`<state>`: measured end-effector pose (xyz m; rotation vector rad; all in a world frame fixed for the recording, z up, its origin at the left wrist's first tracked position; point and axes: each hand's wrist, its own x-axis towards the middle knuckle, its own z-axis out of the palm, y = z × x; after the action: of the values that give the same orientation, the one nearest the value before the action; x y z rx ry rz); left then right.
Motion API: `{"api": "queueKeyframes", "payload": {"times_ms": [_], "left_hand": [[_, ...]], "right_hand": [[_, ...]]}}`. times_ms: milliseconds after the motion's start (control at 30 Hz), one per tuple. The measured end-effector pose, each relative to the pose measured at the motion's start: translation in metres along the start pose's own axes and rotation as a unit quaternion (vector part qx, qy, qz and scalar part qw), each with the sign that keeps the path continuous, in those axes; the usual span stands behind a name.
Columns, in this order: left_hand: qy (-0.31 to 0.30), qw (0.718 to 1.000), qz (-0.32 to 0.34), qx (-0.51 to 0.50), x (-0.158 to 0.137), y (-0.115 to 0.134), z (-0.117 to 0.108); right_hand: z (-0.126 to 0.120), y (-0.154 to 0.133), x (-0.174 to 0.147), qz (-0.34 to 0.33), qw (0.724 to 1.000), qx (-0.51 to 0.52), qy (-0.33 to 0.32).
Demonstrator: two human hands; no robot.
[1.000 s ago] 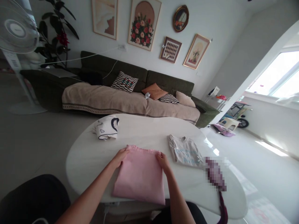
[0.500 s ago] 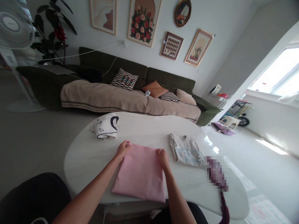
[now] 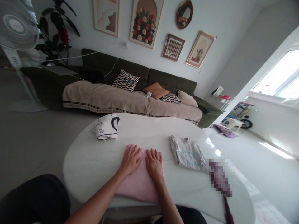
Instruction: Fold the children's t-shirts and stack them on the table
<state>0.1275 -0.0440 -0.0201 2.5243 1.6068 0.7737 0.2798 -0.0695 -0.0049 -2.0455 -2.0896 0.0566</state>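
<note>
A folded pink cloth (image 3: 137, 186), roughly square, lies at the near side of the white table (image 3: 88, 168); whether it is a garment I cannot tell. My left hand (image 3: 131, 160) rests flat on its far left part, fingers apart. Beside it, my right hand (image 3: 154, 163) lies flat on the far right part with its fingers stretched forward. Both palms are down, and the cloth beneath them is hidden. To the right is a folded grey T-shirt (image 3: 188, 154) with pale blue lettering. A folded white shirt (image 3: 107, 127) with dark trim sits at the far left.
At the table's right end lies a blurred-out maroon item (image 3: 220, 179) with a dark strap hanging down. Behind the table stands a green sofa (image 3: 137, 70) with a beige cover and several cushions. A white fan (image 3: 16, 28) stands at left.
Both hands have let go of the cloth's far corners and moved inward onto its top, fingers now spread flat. The view has shifted slightly.
</note>
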Motion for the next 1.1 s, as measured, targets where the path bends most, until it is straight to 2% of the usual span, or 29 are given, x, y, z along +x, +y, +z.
{"api": "queueKeyframes", "payload": {"times_ms": [100, 200, 533, 833, 967, 1100], "left_hand": [[-0.011, 0.999, -0.001, 0.035, -0.001, -0.003, 0.007], [-0.001, 0.999, -0.005, 0.044, 0.002, -0.006, 0.008], [-0.003, 0.999, -0.014, 0.037, 0.021, -0.012, 0.006], [-0.007, 0.999, -0.013, 0.046, 0.025, -0.022, 0.015], [-0.020, 0.998, -0.026, 0.053, 0.023, -0.008, 0.009], [-0.032, 0.999, -0.004, 0.034, -0.004, 0.020, 0.003]], "right_hand": [[0.002, 0.000, 0.002, 0.030, 0.998, -0.014, -0.050], [-0.002, 0.004, 0.008, 0.024, 0.998, -0.018, -0.062], [0.003, 0.025, 0.026, 0.026, 0.999, 0.002, -0.036], [0.010, 0.027, 0.032, 0.028, 1.000, -0.001, -0.013], [0.010, 0.025, 0.031, 0.029, 0.999, -0.009, -0.009], [0.008, 0.024, 0.029, 0.023, 1.000, -0.009, -0.001]]}}
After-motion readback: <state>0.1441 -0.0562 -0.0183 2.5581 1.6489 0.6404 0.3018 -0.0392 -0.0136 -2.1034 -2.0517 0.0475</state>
